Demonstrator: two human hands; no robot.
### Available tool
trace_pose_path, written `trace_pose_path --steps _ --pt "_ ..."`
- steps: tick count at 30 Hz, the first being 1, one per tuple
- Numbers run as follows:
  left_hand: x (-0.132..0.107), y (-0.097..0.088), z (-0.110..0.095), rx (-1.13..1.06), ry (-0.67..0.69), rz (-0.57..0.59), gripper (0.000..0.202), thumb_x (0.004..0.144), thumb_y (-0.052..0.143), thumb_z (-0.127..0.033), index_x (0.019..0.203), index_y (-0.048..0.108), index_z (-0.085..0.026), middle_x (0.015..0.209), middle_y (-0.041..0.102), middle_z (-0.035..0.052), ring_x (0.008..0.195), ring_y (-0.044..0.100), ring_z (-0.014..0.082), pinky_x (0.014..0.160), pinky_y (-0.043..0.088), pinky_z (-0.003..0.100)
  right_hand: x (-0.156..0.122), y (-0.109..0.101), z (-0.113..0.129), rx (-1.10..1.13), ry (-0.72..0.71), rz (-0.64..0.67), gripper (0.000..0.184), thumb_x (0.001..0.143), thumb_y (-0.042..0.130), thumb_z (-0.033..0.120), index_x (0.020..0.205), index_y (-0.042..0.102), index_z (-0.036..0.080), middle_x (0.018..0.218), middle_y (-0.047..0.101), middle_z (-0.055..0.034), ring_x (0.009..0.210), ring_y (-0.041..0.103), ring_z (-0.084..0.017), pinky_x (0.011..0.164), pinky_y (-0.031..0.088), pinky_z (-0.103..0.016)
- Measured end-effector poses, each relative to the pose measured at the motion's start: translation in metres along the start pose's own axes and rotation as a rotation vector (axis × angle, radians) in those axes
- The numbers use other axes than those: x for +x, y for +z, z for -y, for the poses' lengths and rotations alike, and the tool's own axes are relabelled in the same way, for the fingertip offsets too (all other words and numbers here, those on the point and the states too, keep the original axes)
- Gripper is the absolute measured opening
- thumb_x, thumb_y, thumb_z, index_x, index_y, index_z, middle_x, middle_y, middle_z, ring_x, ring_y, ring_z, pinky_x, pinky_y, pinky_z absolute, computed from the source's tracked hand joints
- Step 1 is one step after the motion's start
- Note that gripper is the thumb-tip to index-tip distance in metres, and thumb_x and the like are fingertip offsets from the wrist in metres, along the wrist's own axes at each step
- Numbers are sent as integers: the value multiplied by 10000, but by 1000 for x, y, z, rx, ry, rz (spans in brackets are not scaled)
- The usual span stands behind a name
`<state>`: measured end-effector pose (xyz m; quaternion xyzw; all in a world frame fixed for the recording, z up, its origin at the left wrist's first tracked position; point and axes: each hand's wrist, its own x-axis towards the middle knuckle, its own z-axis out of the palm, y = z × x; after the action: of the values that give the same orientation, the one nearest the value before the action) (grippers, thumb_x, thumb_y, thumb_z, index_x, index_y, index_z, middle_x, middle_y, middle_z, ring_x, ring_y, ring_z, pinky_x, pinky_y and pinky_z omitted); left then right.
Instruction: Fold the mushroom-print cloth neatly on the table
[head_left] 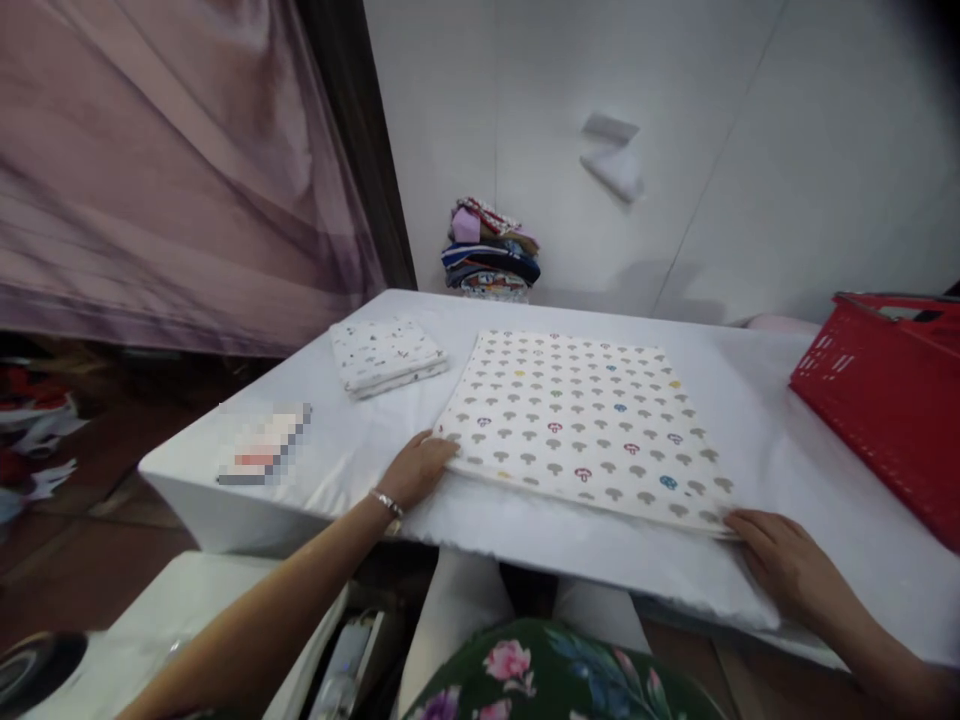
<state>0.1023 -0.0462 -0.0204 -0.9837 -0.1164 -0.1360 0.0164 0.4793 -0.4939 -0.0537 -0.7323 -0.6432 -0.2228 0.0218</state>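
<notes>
A white cloth (574, 425) printed with small grey and coloured mushrooms is spread flat on the table, folded into a layered rectangle. My left hand (420, 468), with a bracelet at the wrist, is closed on its near left corner. At the near right corner, my right hand (776, 555) grips the edge, with its thumb hidden. Another folded white cloth (388, 352) with a small print rests to the left of the spread one. Nearer me on that side is a flat, blurred-out item (262, 447), whose kind I cannot make out.
The table (367, 305) has a white cover. A red plastic basket (877, 400) stands at its right side. Beyond the far edge is a stack of folded fabrics (491, 255) against the wall. A pink curtain (187, 150) hangs at left. Below it, a white surface (202, 590) stands near my left arm.
</notes>
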Motion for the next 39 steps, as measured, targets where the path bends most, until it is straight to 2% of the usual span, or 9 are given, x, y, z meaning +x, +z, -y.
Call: trace_pose_path --steps 4,9,16,20,24,30,34,39 --pt "2 -5 -11 5 -29 50 359 795 454 -111 1134 564 -155 1142 635 102 1079 562 201 1020 340 430 13 -8 13 -20 20 17 311 845 402 191 1077 607 157 1077 621 -116 982 561 -248 848 410 -400" --pt "7 -5 -31 40 15 -13 370 781 484 -109 1142 547 -154 1205 595 91 1127 517 209 1032 310 425 39 -16 36 -15 15 10 281 866 408 180 1082 587 168 1033 627 -97 953 551 -228 829 379 -367" --pt "24 2 -65 53 136 -55 302 792 478 -100 1074 566 -166 1068 624 72 1026 538 196 997 332 399 74 -15 64 28 2 12 268 835 447 137 1055 596 173 1009 632 -94 955 533 -224 837 351 -358" --pt "31 4 -75 49 159 -61 282 806 451 -86 1048 575 -160 1048 617 78 994 535 197 965 350 390 87 -19 76 34 6 35 287 840 423 112 1069 591 155 1021 627 -102 930 528 -221 843 351 -361" --pt "34 3 -72 42 117 -24 297 793 420 -53 1010 591 -161 988 616 83 947 541 208 890 385 382 88 -20 77 21 29 66 291 850 384 99 1042 592 165 1026 622 -101 926 530 -219 820 366 -348" --pt "28 0 -53 66 -19 -4 307 780 411 -39 980 601 -172 1000 612 94 967 541 228 819 424 377 72 -16 60 -1 85 63 339 810 379 48 1065 580 144 1057 613 -116 971 538 -230 794 414 -339" --pt "21 1 -43 62 -38 -17 301 787 422 -49 995 603 -169 1039 611 102 1000 539 231 817 447 371 60 -13 50 -17 84 26 318 824 368 55 1043 587 127 1036 626 -121 947 561 -222 798 450 -331" --pt "16 -3 -36 39 -33 -28 285 793 423 -52 961 621 -170 1023 632 104 954 573 220 820 470 372 50 -13 45 -10 65 -66 312 813 376 65 990 617 152 970 656 -103 901 595 -203 786 482 -332"
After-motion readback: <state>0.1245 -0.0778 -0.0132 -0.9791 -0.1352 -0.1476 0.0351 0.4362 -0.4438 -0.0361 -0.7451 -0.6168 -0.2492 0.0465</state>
